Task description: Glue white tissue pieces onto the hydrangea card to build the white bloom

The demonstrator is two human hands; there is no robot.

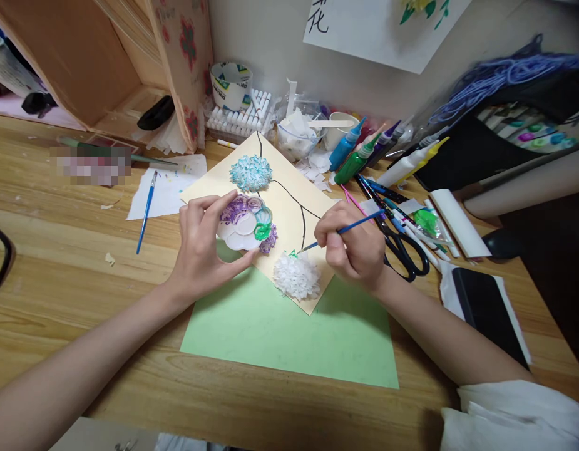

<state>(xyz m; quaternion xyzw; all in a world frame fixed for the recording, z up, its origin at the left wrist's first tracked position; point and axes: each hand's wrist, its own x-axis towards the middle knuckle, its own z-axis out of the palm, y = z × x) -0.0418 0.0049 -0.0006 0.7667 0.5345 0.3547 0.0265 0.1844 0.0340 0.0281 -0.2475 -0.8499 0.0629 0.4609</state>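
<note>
My left hand [202, 241] grips a small flower-shaped paint palette [245, 241] by its edges, with purple, bluish and green paint in its wells. My right hand [352, 244] is closed round a blue paintbrush [350, 227]. The brush tip is at the top edge of a white paper pompom flower [298, 279], where a little green shows. That flower sits on a cream card [312, 307] with black drawn stems. Farther up the card is a blue-tipped flower [250, 173]. A purple flower [269, 241] is partly hidden behind the palette.
Green paper [289, 341] lies under the card. Another brush [147, 210] rests at the left, partly on white paper [195, 169]. Paint bottles [357, 160], scissors [404, 254] and a black phone-like slab [486, 313] are at the right. A cardboard box [179, 69] stands at the back left.
</note>
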